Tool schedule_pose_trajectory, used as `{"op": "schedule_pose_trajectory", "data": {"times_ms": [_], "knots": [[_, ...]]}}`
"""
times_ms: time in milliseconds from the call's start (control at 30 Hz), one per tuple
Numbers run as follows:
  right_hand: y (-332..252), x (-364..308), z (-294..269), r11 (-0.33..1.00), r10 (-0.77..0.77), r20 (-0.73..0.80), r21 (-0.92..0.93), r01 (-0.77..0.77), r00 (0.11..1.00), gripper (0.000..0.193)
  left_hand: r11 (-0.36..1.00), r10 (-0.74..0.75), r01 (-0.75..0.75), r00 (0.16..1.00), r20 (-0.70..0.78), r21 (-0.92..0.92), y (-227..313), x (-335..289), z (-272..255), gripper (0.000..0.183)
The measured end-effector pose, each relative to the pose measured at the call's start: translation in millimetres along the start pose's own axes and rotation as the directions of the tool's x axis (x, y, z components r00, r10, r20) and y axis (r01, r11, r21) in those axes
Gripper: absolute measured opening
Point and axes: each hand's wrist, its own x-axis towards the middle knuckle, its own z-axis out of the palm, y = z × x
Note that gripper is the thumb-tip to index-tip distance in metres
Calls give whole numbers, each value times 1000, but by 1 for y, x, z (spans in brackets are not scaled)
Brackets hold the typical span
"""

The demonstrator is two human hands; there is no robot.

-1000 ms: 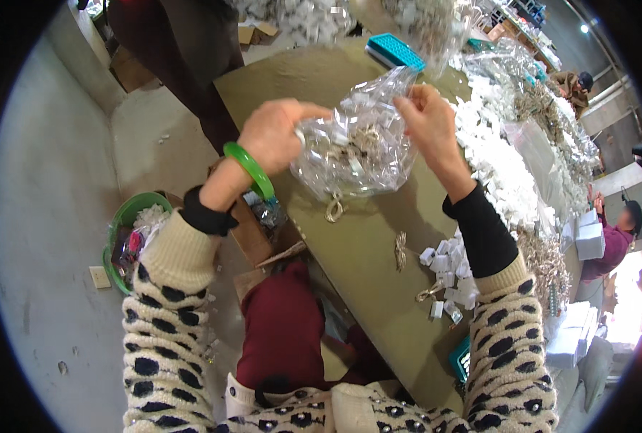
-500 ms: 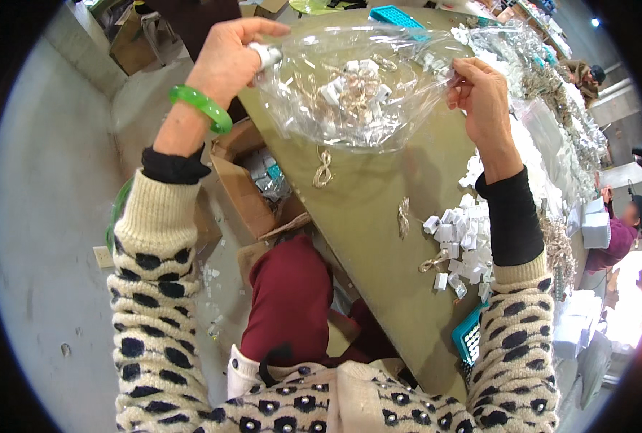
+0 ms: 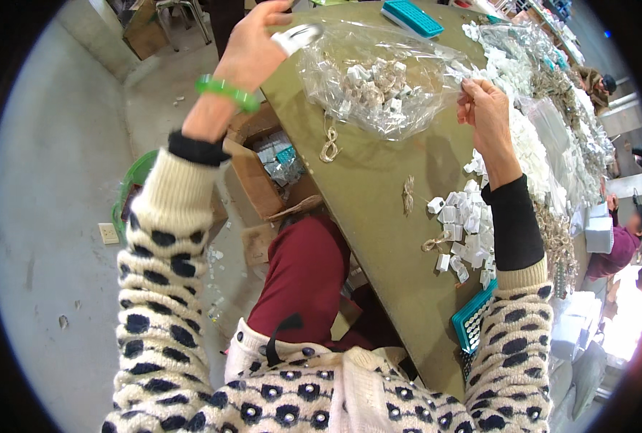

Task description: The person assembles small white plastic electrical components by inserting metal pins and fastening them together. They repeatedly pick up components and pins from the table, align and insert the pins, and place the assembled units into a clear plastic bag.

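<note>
A clear plastic bag (image 3: pixel 357 119) lies over the table, holding white plastic pieces and bundled beige cords (image 3: pixel 382 79). My right hand (image 3: pixel 488 115) pinches the bag's gathered right end between thumb and fingers. At the bag's upper left is my left hand (image 3: pixel 252 47), smeared by motion, its fingers apart and a white wrapping (image 3: pixel 297 38) around one of them. That wrapped finger comes close to the bag's rim; whether it touches is unclear. Below the bag, a coiled beige cord (image 3: pixel 329 146) rests near the table edge, with another cord bundle (image 3: pixel 408 195) further right.
White plastic blocks (image 3: pixel 465 224) are heaped beside my right forearm, near a teal tray (image 3: pixel 471 317). Another teal tray (image 3: pixel 413 18) sits at the far edge. Piles of white parts and cords line the table's right. An open cardboard box (image 3: pixel 252 169) stands below left.
My left hand has moved up and to the right, its fingers opening away from the bag. The bag has shifted right and sagged lower on its left side; my right hand keeps its pinch.
</note>
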Motion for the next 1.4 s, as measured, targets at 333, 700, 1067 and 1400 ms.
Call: {"op": "schedule_pose_trajectory", "data": {"times_ms": [333, 700, 1067, 1400], "knots": [[-19, -29, 7, 342, -788, 75, -773, 535, 611, 39, 801, 137, -349, 898, 419, 486, 29, -147, 25, 21], [-20, -42, 67, 59, -425, 774, -493, 868, 469, 24, 796, 38, -243, 934, 355, 554, 36, -143, 34, 23], [-23, -67, 15, 198, -452, 840, -231, 953, 298, 12, 734, -31, -158, 964, 266, 660, 24, -134, 31, 14], [-45, -113, 4, 200, -470, 819, -264, 944, 328, 23, 735, 120, -224, 972, 202, 640, -5, -128, 1, 21]]}}
